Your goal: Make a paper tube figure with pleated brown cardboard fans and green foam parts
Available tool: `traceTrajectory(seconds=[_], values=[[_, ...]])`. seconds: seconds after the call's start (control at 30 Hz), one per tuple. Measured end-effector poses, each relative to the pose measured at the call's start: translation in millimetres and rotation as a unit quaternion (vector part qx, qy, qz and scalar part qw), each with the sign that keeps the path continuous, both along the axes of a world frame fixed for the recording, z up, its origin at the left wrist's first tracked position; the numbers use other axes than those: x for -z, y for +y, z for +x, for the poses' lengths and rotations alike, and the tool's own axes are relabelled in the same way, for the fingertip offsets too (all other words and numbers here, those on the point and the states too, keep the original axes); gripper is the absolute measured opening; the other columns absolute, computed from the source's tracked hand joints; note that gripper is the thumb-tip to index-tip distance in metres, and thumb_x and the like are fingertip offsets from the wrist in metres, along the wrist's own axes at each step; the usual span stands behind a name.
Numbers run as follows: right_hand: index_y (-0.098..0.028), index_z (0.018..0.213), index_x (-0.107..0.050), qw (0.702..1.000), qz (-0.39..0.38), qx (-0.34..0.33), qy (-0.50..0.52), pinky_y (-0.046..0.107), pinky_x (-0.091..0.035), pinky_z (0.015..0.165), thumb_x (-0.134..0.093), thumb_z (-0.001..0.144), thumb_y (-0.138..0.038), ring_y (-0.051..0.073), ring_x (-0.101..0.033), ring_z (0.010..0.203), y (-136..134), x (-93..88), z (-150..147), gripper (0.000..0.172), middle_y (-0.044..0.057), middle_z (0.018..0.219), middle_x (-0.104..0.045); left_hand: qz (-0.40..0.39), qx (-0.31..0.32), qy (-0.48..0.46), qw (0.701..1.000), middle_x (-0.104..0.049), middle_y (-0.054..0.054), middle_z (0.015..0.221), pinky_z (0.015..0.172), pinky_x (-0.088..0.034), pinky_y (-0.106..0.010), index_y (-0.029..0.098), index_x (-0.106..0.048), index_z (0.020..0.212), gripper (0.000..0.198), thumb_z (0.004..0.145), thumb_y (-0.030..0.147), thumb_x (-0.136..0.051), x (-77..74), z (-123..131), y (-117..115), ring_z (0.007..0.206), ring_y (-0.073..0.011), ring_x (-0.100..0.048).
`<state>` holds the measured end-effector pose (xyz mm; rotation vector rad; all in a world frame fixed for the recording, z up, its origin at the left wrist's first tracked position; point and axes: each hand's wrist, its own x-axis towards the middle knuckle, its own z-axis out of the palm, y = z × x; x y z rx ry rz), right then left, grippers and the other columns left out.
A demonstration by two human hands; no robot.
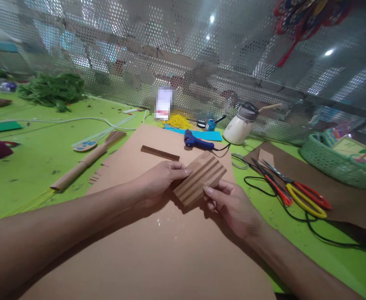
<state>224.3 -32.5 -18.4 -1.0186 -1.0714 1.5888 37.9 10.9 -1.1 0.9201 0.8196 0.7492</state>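
- Sheet of tan paper (145,262), nearest the camera, laid over a green tabletop (54,146).
- Striped brown card (198,179), one, held tilted over the sheet between both hands. Left hand (167,177): thumb and fingers pinching its left edge. Right hand (232,204): thumb on the face, fingers curled behind, pinching the lower right edge.
- Brown strips (160,152), a narrow bundle, lying on the sheet beyond the left hand.
- Glue gun (198,141), blue, on its side, beyond the card.
- Basket (314,158), pale green, openwork, far right; holds a printed card with a leaf design (357,154) and a striped packet (334,136), blurred.
- Bottle (236,129), white, grey-lidded, leaning in view; contents cannot be told.
- Jar (210,125), small, blue, beside a dark round cap (200,125); fill level too small to tell.
- Paper roll (79,171), brown, left; yellow cords (43,198) emerge from its near end.
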Motion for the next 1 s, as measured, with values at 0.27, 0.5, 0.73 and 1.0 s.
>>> traceTrajectory(seconds=[0.27, 0.5, 0.73, 1.0], values=[[-0.014, 0.070, -0.063, 1.000, 0.006, -0.006, -0.009, 0.023, -0.044, 0.042, -0.076, 0.072, -0.028, 0.008, -0.045, 0.046, -0.2, 2.1, -2.2, 0.019, -0.002, 0.060, -0.055, 0.022, -0.021, -0.019, 0.999, -0.065, -0.004, 0.076, 0.069, -0.047, -0.033, 0.016, -0.059, 0.081, 0.016, 0.078, 0.029, -0.066, -0.2, -1.3, -1.4, 0.072, -0.0193, -0.063], [-0.013, 0.069, -0.062, 0.999, 0.014, 0.008, -0.034, 0.020, -0.038, 0.041, -0.077, 0.072, -0.028, 0.007, -0.045, 0.046, -0.3, 2.7, -2.7, 0.021, -0.002, 0.059, -0.056, 0.050, -0.032, 0.005, 0.998, -0.064, -0.005, 0.075, 0.065, -0.046, -0.031, 0.015, -0.056, 0.080, 0.020, 0.080, 0.035, -0.063, 2.2, -2.5, 0.3, 0.068, -0.0177, -0.061], [-0.013, 0.071, -0.061, 0.999, 0.003, 0.006, -0.043, 0.021, -0.037, 0.041, -0.076, 0.072, -0.030, 0.007, -0.045, 0.046, -0.9, 2.4, -0.9, 0.022, -0.002, 0.060, -0.056, 0.059, -0.028, 0.017, 0.998, -0.063, -0.005, 0.077, 0.064, -0.044, -0.030, 0.016, -0.057, 0.082, 0.021, 0.081, 0.036, -0.062, 4.5, -3.4, 1.2, 0.070, -0.0183, -0.061], [-0.013, 0.069, -0.060, 0.999, 0.009, 0.007, -0.040, 0.020, -0.033, 0.043, -0.076, 0.074, -0.027, 0.006, -0.045, 0.047, -0.9, 4.3, -1.0, 0.021, -0.002, 0.060, -0.056, 0.044, -0.028, 0.008, 0.999, -0.062, -0.005, 0.078, 0.064, -0.043, -0.031, 0.016, -0.055, 0.082, 0.017, 0.082, 0.032, -0.060, 4.3, -2.8, 1.5, 0.070, -0.0182, -0.060]])
